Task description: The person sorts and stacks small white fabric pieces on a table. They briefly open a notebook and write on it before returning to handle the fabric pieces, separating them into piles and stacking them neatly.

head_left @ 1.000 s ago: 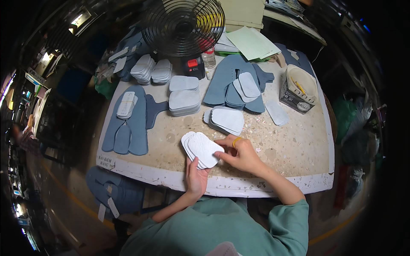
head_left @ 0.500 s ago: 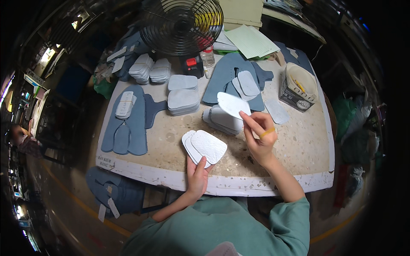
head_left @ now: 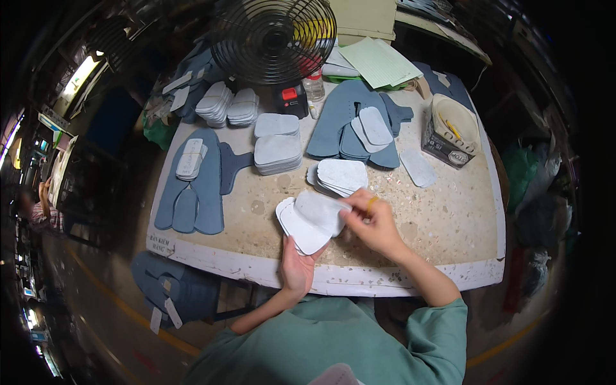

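Note:
My left hand (head_left: pixel 297 268) is closed on a small fanned stack of white rounded cut pieces (head_left: pixel 307 236) near the table's front edge. My right hand (head_left: pixel 375 226), a yellow band on one finger, pinches the edge of another white cut piece (head_left: pixel 326 208), slightly blurred, which overlaps the top of that stack. Just beyond my hands a pile of similar white pieces (head_left: pixel 343 174) lies on the table. Behind it, white pieces (head_left: pixel 373 127) rest on large blue-grey cut panels (head_left: pixel 333 115). What the pieces are made of I cannot tell.
More white stacks (head_left: pixel 278 154) stand mid-table. Blue-grey panels (head_left: pixel 170 205) lie at left with a banded white bundle (head_left: pixel 190 159). A black fan (head_left: pixel 276 40) stands at the back. A box (head_left: pixel 443 144) holding a round container is at right, beside a lone white piece (head_left: pixel 418 168).
My right hand has come down and left, bringing its white piece from above the table pile onto the stack in my left hand. My left hand stays nearly in place.

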`<state>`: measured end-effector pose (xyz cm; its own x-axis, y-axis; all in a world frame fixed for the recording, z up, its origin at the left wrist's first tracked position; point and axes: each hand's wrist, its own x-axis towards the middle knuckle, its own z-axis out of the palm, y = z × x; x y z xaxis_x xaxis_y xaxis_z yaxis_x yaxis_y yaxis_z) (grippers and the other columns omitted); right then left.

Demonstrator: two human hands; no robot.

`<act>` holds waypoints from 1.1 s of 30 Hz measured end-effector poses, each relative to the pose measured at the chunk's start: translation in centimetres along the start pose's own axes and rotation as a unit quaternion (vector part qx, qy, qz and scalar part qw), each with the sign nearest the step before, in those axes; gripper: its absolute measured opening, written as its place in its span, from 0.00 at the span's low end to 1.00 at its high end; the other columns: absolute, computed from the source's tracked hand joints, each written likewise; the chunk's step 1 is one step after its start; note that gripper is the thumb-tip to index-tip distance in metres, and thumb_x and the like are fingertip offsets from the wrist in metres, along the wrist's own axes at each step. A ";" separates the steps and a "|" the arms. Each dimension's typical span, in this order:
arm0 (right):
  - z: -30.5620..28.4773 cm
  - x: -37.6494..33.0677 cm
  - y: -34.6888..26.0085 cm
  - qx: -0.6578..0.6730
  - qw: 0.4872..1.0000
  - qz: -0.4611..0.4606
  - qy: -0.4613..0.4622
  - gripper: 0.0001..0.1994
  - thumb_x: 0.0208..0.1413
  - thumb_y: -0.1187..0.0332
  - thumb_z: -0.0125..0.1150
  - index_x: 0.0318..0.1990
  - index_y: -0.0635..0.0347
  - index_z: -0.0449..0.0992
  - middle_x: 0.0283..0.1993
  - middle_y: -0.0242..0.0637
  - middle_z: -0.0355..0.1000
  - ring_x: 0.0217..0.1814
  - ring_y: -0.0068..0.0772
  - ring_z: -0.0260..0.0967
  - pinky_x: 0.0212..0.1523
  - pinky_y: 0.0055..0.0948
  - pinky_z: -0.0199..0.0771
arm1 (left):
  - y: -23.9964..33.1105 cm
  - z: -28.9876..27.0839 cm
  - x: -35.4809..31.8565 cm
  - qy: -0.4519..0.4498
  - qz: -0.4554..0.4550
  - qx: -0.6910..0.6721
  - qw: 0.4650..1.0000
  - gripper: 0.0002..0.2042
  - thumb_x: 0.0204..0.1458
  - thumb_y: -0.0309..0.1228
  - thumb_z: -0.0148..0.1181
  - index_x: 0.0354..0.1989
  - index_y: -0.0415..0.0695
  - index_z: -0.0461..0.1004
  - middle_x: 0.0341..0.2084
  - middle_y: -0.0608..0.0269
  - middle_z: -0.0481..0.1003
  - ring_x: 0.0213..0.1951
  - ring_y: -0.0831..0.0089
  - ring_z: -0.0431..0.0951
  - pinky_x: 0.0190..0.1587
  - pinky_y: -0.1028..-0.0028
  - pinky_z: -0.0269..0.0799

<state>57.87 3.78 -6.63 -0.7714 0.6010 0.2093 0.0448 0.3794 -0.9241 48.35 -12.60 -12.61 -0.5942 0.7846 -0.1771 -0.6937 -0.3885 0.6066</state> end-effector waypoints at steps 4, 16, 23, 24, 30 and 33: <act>-1.3 0.9 1.0 -0.162 0.924 -0.244 0.247 0.13 0.52 0.80 0.58 0.46 0.65 0.78 0.40 0.34 0.69 0.34 0.24 0.69 0.34 0.22 0.70 | -0.2 -0.2 0.0 0.014 -0.011 -0.012 1.000 0.24 0.67 0.39 0.31 0.69 0.45 0.46 0.63 0.53 0.60 0.62 0.57 0.65 0.63 0.58 0.65; 0.0 0.0 0.0 -0.044 0.991 0.033 -0.118 0.14 0.51 0.71 0.66 0.47 0.60 0.80 0.33 0.32 0.70 0.24 0.19 0.63 0.26 0.20 0.64 | -0.5 0.3 -0.1 0.018 0.036 0.130 0.991 0.23 0.67 0.34 0.36 0.69 0.47 0.46 0.63 0.54 0.60 0.61 0.61 0.66 0.62 0.59 0.66; -0.8 1.0 0.9 -0.206 0.926 -0.224 0.225 0.11 0.52 0.75 0.61 0.44 0.60 0.80 0.37 0.37 0.70 0.27 0.32 0.71 0.31 0.31 0.73 | -0.2 -0.1 0.0 0.000 -0.002 0.035 0.999 0.25 0.68 0.43 0.30 0.68 0.42 0.49 0.62 0.53 0.62 0.62 0.59 0.66 0.61 0.59 0.68; -1.0 1.3 1.2 -0.237 0.937 -0.197 0.162 0.11 0.52 0.75 0.61 0.44 0.60 0.80 0.37 0.38 0.71 0.27 0.34 0.71 0.31 0.31 0.73 | -0.2 0.0 0.0 0.013 -0.002 0.035 0.999 0.25 0.68 0.42 0.31 0.68 0.42 0.48 0.62 0.53 0.61 0.62 0.59 0.66 0.61 0.59 0.68; 0.2 0.4 1.4 -0.178 0.980 -0.091 0.018 0.11 0.51 0.71 0.63 0.43 0.63 0.79 0.36 0.41 0.72 0.30 0.43 0.74 0.33 0.34 0.74 | 0.1 0.6 -0.1 0.022 0.007 0.087 0.996 0.25 0.65 0.32 0.38 0.70 0.46 0.44 0.63 0.54 0.58 0.62 0.61 0.64 0.61 0.60 0.67; 1.4 -0.4 0.9 -0.187 0.977 -0.097 -0.030 0.15 0.52 0.66 0.64 0.46 0.63 0.78 0.42 0.41 0.71 0.30 0.42 0.74 0.33 0.35 0.75 | 0.2 0.8 -0.1 0.023 0.007 0.089 0.996 0.25 0.65 0.29 0.39 0.70 0.47 0.44 0.63 0.53 0.58 0.63 0.61 0.64 0.62 0.61 0.67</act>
<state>57.35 2.84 -7.98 -0.8239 0.4538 0.3396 0.1134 0.7190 -0.6857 48.61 -12.39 -11.91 -0.6233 0.7558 -0.2004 -0.6047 -0.3034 0.7364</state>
